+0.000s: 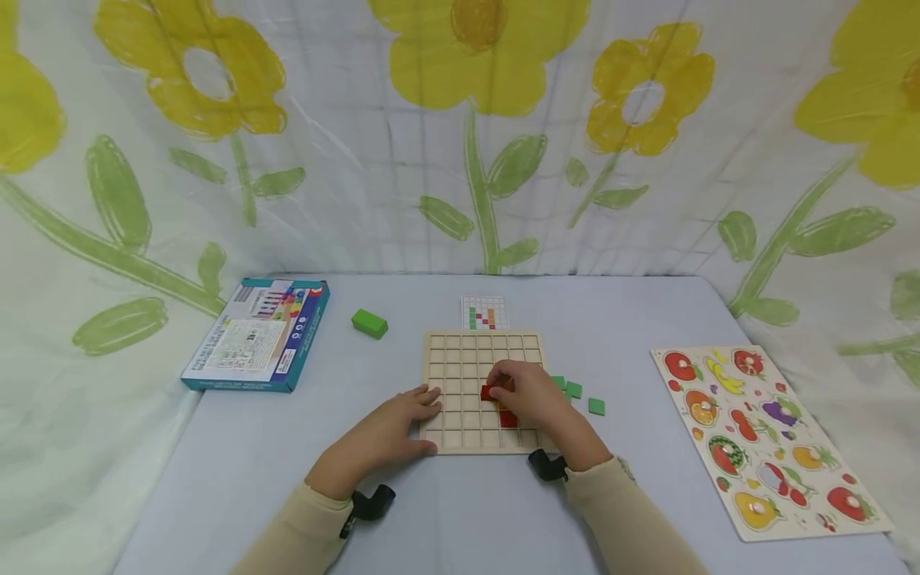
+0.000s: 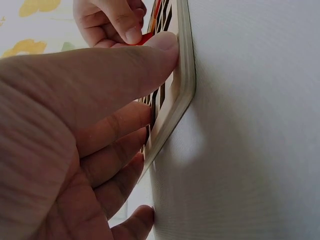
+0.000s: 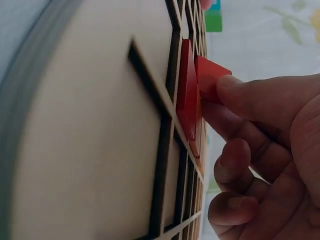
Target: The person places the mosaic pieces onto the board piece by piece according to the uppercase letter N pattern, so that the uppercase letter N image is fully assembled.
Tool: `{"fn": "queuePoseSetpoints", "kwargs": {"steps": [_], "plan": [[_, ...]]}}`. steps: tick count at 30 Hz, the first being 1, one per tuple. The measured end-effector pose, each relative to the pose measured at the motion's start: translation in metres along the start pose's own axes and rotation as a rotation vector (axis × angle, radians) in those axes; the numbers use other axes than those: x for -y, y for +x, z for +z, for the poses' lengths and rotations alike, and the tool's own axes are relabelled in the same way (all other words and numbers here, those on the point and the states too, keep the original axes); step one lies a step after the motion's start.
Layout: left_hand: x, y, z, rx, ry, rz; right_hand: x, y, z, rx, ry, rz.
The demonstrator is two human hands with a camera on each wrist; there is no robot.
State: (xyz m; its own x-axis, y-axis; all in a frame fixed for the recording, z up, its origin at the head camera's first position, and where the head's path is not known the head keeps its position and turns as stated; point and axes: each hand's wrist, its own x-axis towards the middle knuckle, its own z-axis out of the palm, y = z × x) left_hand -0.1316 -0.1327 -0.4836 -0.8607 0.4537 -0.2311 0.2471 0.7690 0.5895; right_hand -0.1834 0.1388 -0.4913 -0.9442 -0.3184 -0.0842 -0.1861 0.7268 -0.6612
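Observation:
A wooden grid board [image 1: 451, 419] lies flat on the table between the hands. My left hand [image 1: 394, 430] rests on its left edge, the thumb [image 2: 162, 47] by the near corner and the fingers fairly straight. Over the middle of the grid, my right hand [image 1: 528, 395] pinches a red square tile [image 3: 210, 75] between thumb and finger; the tile is tilted. Another red tile [image 1: 509, 419] sits in a cell nearer the front, with an orange tile [image 3: 194, 147] beside it. The right hand hides part of the grid in the head view.
Beyond the board lies a small pattern card [image 1: 483, 312]. Loose green tiles [image 1: 596, 406] lie right of the board. A green block [image 1: 370, 323] and a flat printed box [image 1: 255, 339] are at the back left. A fruit puzzle board [image 1: 772, 439] lies far right.

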Motion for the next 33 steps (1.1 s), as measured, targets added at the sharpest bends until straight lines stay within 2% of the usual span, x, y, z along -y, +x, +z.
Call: {"fn": "queuePoseSetpoints", "kwargs": {"steps": [3, 11, 21, 27, 33], "plan": [[0.0, 0.001, 0.0, 0.001, 0.004, -0.002, 0.003, 0.0, 0.001, 0.008, -0.015, 0.011], [0.002, 0.002, 0.002, 0.0, 0.016, 0.001, 0.004, -0.005, 0.002, 0.036, -0.026, -0.028], [0.004, 0.003, 0.003, -0.004, 0.026, 0.021, 0.001, -0.003, 0.005, 0.011, -0.166, -0.131], [0.004, 0.004, 0.003, -0.003, 0.027, 0.025, -0.005, -0.006, -0.003, 0.006, -0.11, -0.073], [0.003, 0.002, 0.003, -0.007, 0.015, 0.008, -0.031, -0.017, -0.028, -0.08, -0.06, 0.018]]}}
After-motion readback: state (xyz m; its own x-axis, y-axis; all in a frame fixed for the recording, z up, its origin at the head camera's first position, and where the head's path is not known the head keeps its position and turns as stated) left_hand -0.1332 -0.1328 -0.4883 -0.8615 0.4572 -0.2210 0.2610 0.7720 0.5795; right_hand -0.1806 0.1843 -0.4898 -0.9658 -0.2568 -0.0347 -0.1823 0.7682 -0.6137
